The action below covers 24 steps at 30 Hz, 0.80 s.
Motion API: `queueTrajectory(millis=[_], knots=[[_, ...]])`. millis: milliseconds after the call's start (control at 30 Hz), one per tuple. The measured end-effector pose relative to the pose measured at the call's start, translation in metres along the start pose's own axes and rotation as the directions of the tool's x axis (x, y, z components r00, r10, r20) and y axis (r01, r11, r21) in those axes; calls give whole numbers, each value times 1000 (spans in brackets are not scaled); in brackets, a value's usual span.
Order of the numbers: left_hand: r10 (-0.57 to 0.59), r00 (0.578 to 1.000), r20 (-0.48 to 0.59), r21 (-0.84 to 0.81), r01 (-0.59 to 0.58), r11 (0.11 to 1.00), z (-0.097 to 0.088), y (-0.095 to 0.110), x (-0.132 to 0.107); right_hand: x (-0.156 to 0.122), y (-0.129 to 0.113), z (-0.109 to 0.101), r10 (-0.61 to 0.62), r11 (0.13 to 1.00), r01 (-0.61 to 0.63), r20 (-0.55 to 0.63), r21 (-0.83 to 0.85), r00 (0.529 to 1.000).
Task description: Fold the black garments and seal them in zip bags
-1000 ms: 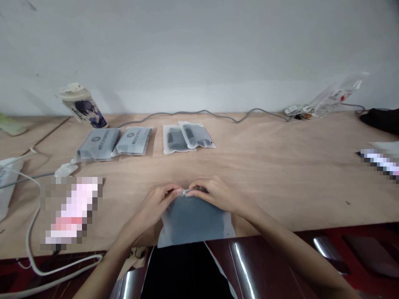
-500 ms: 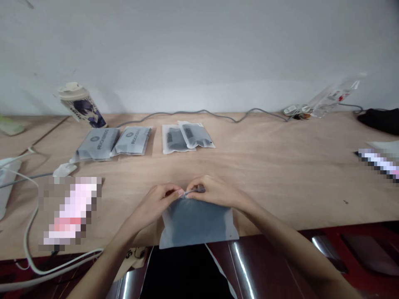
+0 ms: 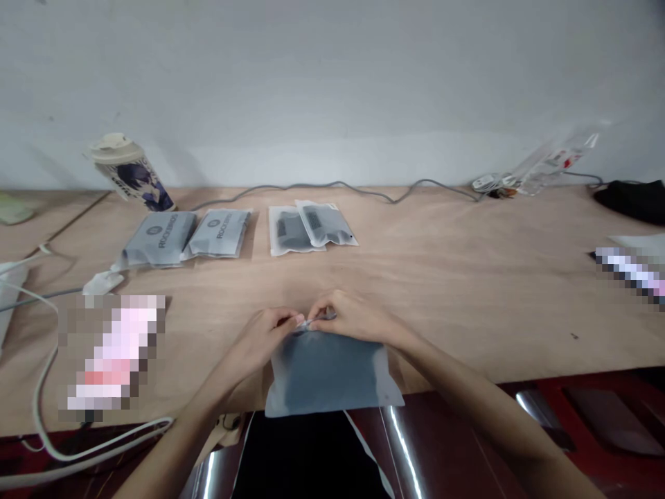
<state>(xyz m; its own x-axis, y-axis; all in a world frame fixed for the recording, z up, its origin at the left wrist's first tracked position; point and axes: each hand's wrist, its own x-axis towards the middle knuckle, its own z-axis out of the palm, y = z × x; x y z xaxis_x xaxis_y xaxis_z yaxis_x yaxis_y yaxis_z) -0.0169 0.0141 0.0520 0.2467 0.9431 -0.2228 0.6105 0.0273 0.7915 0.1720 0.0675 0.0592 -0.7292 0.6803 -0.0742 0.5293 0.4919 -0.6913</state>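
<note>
A frosted plastic bag (image 3: 332, 374) with something dark inside lies at the table's front edge, its lower end hanging slightly over. At the bag's far edge, my left hand (image 3: 267, 336) pinches the rim between thumb and fingers. Close beside it, my right hand (image 3: 350, 319) grips the same rim, fingers curled around it. The fingertips of both hands nearly meet, and the bag's edge is bunched between them. What exactly sits under the fingers is partly hidden.
Two frosted bags with printed lettering (image 3: 161, 235) lie at the back left, beside a patterned cup (image 3: 138, 177). Two flat frosted bags (image 3: 327, 223) overlap at the back middle. Blurred phones (image 3: 117, 353) and white cables (image 3: 46, 395) are at left; a clear bottle (image 3: 555, 163) leans at right.
My hands stay on the bag's rim with small finger movements; the right fingers have shifted slightly left. The bag's near right corner spreads a little further right. The view has shifted slightly.
</note>
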Motion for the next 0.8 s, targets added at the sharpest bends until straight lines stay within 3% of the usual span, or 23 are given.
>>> queueTrajectory(millis=[367,567,800], knots=[[7,996,-90,102,2,995,6,6,0,3,9,5,73,991,-75,24,115,997],[8,997,-73,78,-3,997,8,3,-6,0,15,6,49,984,-64,95,164,994],[18,994,-110,109,-6,994,11,10,-8,-2,13,6,64,977,-79,85,196,994]])
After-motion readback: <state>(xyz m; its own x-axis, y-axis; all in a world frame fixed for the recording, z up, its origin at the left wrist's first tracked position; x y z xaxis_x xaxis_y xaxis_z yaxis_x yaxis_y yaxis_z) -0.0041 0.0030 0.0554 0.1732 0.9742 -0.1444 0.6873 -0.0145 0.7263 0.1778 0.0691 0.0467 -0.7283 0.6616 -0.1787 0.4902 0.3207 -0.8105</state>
